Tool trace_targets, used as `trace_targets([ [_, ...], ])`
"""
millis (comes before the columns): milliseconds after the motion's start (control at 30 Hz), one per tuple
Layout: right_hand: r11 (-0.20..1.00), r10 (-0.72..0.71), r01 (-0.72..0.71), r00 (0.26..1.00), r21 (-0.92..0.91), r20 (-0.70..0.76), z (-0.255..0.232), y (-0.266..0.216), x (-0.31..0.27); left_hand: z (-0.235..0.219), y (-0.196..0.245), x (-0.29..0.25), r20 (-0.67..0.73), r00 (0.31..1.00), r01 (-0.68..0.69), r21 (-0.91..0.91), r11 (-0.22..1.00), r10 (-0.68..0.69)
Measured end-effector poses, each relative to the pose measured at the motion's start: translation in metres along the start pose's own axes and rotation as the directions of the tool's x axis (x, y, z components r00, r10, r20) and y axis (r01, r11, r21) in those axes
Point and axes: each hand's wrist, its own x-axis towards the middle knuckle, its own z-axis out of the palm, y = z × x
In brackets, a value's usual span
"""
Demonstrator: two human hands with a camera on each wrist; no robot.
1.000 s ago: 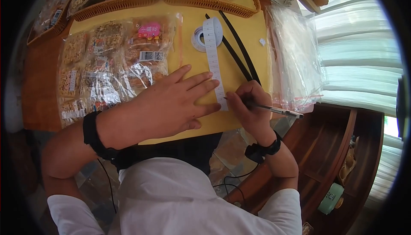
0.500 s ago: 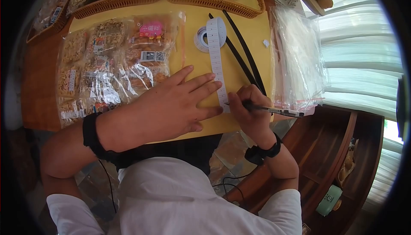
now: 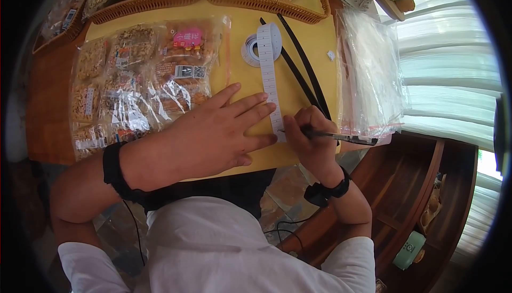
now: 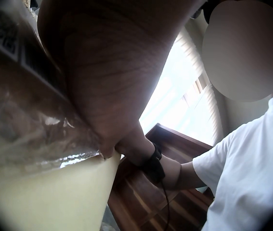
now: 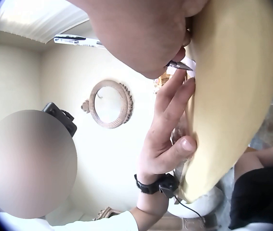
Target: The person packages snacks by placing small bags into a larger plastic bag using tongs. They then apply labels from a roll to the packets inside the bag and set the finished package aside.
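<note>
A white paper tape (image 3: 266, 71) runs down the yellow sheet (image 3: 240, 157) from a small roll (image 3: 250, 52). The left hand (image 3: 208, 133) lies palm down with fingers spread, two fingertips touching the tape's left edge and another near its lower end. Pinched in the right hand (image 3: 314, 141) is a pen (image 3: 346, 137), its tip at the tape's lower right edge. In the right wrist view the pen tip (image 5: 182, 66) is close to the left hand's fingertips. Two black strips (image 3: 301, 61) lie beside the tape, their lower ends near the right hand.
Bagged snacks (image 3: 128, 74) lie on the left, partly beneath the left forearm. Wicker baskets (image 3: 266, 6) stand along the far side. On the right are clear plastic bags (image 3: 373, 74), with an open wooden drawer (image 3: 394, 186) below them. Cables hang near the lap.
Over the last second the tape, strips and sheet have shifted slightly right in the head view. Both hands keep nearly the same pose, the right still pinching the pen.
</note>
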Motion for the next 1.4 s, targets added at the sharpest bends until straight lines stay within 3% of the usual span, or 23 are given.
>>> trace_targets([
  [200, 0.993, 0.104, -0.101, 0.993, 0.053, -0.059, 0.000, 0.001, 0.006, -0.003, 0.000, 0.000, 0.013, 1.000, -0.005, 0.008, 1.000, 0.005],
  [400, 0.999, -0.023, 0.021, 0.998, -0.033, -0.053, 0.008, 0.005, 0.013, -0.001, 0.000, -0.001, 0.009, 1.000, -0.008, 0.014, 1.000, 0.008],
  [1400, 1.000, 0.007, -0.007, 0.998, -0.009, -0.062, 0.012, 0.000, 0.024, -0.001, -0.002, -0.001, -0.012, 1.000, -0.006, 0.001, 1.000, 0.006],
])
